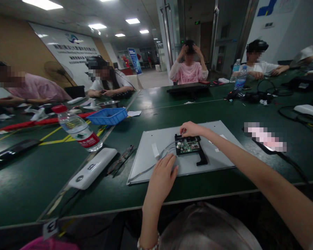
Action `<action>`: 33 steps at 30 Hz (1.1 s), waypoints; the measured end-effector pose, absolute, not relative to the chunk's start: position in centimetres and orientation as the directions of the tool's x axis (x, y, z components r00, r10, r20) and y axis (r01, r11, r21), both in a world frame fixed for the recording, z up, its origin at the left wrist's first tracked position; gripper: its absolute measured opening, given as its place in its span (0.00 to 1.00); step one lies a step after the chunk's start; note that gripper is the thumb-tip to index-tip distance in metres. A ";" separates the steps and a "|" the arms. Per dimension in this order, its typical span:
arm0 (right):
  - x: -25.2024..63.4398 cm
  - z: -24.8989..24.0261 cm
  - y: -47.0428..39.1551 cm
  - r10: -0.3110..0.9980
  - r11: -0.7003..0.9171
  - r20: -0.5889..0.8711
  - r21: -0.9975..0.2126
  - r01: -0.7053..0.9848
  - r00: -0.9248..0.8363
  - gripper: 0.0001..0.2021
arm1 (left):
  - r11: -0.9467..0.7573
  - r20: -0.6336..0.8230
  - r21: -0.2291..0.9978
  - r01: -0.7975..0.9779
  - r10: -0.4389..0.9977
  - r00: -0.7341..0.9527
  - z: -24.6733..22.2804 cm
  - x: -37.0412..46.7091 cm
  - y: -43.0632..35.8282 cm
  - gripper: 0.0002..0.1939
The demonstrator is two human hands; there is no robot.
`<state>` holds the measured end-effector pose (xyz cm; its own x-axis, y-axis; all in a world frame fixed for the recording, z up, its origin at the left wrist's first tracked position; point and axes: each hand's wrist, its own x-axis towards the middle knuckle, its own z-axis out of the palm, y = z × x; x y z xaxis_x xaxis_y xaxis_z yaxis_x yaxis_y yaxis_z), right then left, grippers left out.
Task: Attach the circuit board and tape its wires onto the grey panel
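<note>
A flat grey-white panel (143, 146) lies on the green table in front of me. On it sits a black plastic frame (202, 158) that carries a green circuit board (187, 147). Grey cables (168, 147) run from the board's left side across the panel. My left hand (163, 175) lies palm down at the panel's near edge, fingers stretched out beside the cables. My right hand (191, 129) reaches over to the frame's far edge, its fingers bent and pinched together there. What sits between those fingertips is too small to make out.
Left of the panel are folded glasses (121, 159), a white power bank (93, 169), a red-capped water bottle (79, 130) and a blue tray (108, 116). A phone (266, 139) with a cable lies to the right. Several people sit around the table (156, 104).
</note>
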<state>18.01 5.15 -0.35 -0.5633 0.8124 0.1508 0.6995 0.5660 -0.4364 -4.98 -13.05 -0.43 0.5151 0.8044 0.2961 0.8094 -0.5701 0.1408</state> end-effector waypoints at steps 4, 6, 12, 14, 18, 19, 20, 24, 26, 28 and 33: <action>18.0 -0.2 4.7 0.835 0.527 0.166 -0.518 0.674 -0.525 0.12 | -0.585 0.311 0.135 0.800 0.792 0.526 -0.5 -5.0 -13.0 0.18; 18.0 -0.2 4.6 0.834 0.526 0.176 -0.540 0.657 -0.524 0.11 | -0.583 0.303 0.135 0.801 0.794 0.527 -0.4 -5.0 -13.0 0.18; 18.2 0.5 4.1 0.847 0.526 0.204 -0.462 0.714 -0.492 0.09 | -0.571 0.287 0.144 0.808 0.806 0.518 -0.4 -5.0 -13.0 0.18; 18.9 1.1 3.5 0.861 0.508 0.223 -0.429 0.747 -0.457 0.10 | -0.568 0.289 0.152 0.809 0.808 0.514 -0.4 -5.0 -13.0 0.18; 21.7 1.8 1.5 0.884 0.463 0.247 -0.342 0.818 -0.397 0.11 | -0.568 0.286 0.144 0.810 0.808 0.516 -0.5 -5.0 -12.9 0.18; 22.6 1.8 0.9 0.894 0.442 0.238 -0.323 0.837 -0.380 0.11 | -0.568 0.282 0.137 0.812 0.808 0.518 -0.6 -5.0 -12.9 0.18; 23.5 1.6 0.3 0.903 0.422 0.222 -0.307 0.853 -0.367 0.12 | -0.570 0.280 0.129 0.812 0.806 0.521 -0.6 -5.0 -12.9 0.18; 26.7 -0.1 -1.4 0.926 0.373 0.168 -0.286 0.883 -0.337 0.13 | -0.608 0.269 0.112 0.786 0.780 0.565 -0.2 -4.9 -13.0 0.18; 27.6 -0.9 -1.9 0.919 0.392 0.176 -0.310 0.866 -0.352 0.13 | -0.648 0.245 0.109 0.754 0.753 0.611 0.9 -4.7 -13.0 0.19; 28.0 -1.4 -2.1 0.915 0.400 0.194 -0.337 0.852 -0.353 0.15 | -0.694 0.213 0.106 0.712 0.715 0.666 2.6 -4.3 -12.6 0.21; 27.9 -1.6 -2.3 0.918 0.389 0.232 -0.361 0.848 -0.322 0.15 | -0.759 0.141 0.112 0.642 0.651 0.745 7.6 -2.5 -8.3 0.24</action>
<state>27.90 -2.31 -1.56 -0.3222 0.9178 0.2322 0.8478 0.3889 -0.3605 -2.54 -8.28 7.62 0.7455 0.6515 0.1408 0.6418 -0.7586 0.1121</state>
